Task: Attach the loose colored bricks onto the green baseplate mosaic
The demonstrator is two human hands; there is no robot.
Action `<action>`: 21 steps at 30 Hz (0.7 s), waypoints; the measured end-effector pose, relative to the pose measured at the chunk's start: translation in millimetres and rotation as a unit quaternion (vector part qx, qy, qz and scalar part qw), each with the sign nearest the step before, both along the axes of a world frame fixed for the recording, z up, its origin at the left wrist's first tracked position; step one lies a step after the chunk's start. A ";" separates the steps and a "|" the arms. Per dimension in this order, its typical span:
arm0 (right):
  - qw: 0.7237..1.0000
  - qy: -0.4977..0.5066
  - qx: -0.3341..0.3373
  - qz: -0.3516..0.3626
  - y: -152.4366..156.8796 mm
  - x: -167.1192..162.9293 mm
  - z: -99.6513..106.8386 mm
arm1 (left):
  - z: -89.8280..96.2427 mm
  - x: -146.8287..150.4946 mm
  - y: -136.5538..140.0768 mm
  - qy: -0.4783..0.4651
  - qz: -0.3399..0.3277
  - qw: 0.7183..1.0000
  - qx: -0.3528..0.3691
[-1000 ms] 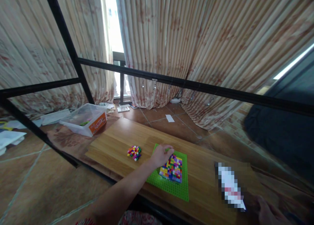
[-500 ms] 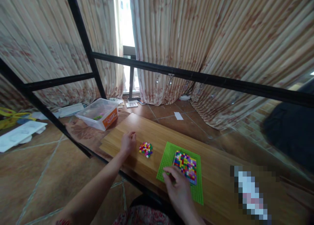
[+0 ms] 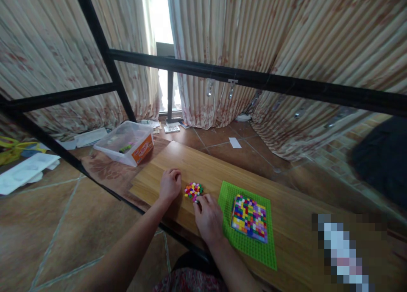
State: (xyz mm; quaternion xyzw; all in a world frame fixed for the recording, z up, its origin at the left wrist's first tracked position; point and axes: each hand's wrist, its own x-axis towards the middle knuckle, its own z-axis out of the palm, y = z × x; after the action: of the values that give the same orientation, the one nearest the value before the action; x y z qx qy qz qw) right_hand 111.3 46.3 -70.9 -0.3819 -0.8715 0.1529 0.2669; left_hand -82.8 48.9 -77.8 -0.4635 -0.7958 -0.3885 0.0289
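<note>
The right hand (image 3: 208, 217) has its fingers curled down with the fingertips (image 3: 197, 201) at the near edge of the small pile of coloured bricks (image 3: 193, 190); it seems to pinch one of the bricks, though the piece is too small to tell for certain. The left hand (image 3: 170, 185) rests on the wooden table (image 3: 203, 164) just left of the same pile, loosely closed, knuckles up, with nothing visibly in it. The two hands flank the pile, close on either side.

The pile lies about midway between the table's far and near edges, toward the left end. To its right, and just beside the right hand, a green baseplate (image 3: 248, 249) lies flat, its near right corner close to the near edge of the table. On the middle of the baseplate sits a block of many-coloured bricks (image 3: 249, 218), laid in tight rows as a rectangle.

Beyond the left end of the table a clear plastic box (image 3: 125, 142) with an orange label stands on a lower surface. A black metal frame (image 3: 254, 77) crosses the view above the table, and striped curtains (image 3: 286, 37) hang behind.
</note>
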 end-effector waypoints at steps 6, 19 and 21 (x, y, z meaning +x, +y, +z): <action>0.998 -0.047 0.034 0.008 7.0 -2.0 -1.6 | -0.8 0.2 -0.1 0.007 0.000 1.000 -0.005; 0.999 -0.029 0.035 -0.010 3.3 -4.5 2.5 | -0.3 -0.5 0.6 0.004 0.000 1.000 -0.016; 0.999 -0.018 0.031 -0.011 3.1 -4.2 1.4 | -0.3 -0.7 0.7 0.005 -0.002 1.000 -0.016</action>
State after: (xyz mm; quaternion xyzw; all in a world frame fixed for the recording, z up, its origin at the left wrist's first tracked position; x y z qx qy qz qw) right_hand 107.1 49.4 -69.5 -0.3854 -0.8765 0.1156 0.2644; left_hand -83.5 49.7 -78.1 -0.4678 -0.8005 -0.3739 0.0248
